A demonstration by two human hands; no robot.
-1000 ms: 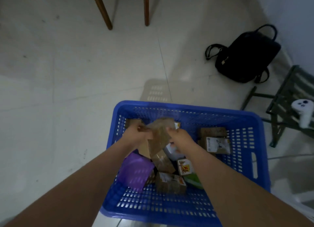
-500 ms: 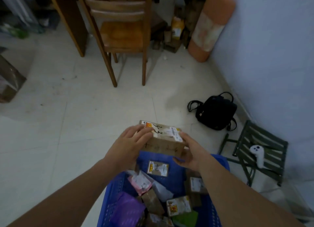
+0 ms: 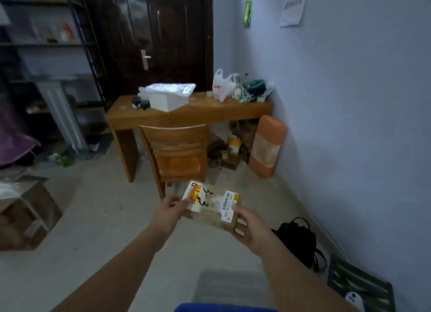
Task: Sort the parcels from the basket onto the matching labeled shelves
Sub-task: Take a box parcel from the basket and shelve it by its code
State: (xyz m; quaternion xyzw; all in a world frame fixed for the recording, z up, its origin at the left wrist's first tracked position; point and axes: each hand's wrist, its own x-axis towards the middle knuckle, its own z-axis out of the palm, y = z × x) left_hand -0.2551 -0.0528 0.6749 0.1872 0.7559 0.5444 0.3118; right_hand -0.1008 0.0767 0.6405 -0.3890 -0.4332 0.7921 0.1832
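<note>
A small brown cardboard parcel [image 3: 210, 208] with white and orange labels and a handwritten "3-3" is held out in front of me, above the floor. My left hand [image 3: 169, 212] grips its left end, fingers curled around the edge. My right hand [image 3: 248, 227] grips its right end, thumb on top and fingers below. Only the far rim of the blue basket [image 3: 224, 307] shows at the bottom edge of the view. A dark metal shelf rack [image 3: 46, 43] stands at the far left; its labels are too dim to read.
A wooden chair [image 3: 177, 153] and wooden desk [image 3: 186, 113] stand straight ahead, with a dark door [image 3: 163, 36] behind. A black backpack [image 3: 298, 241] and a green folding stool [image 3: 359, 286] lie by the right wall. An open cardboard box [image 3: 25, 213] sits on the left.
Both hands lifted the parcel out of the basket and raised it. My view tilted up from the basket to the room, so the basket dropped almost out of sight.
</note>
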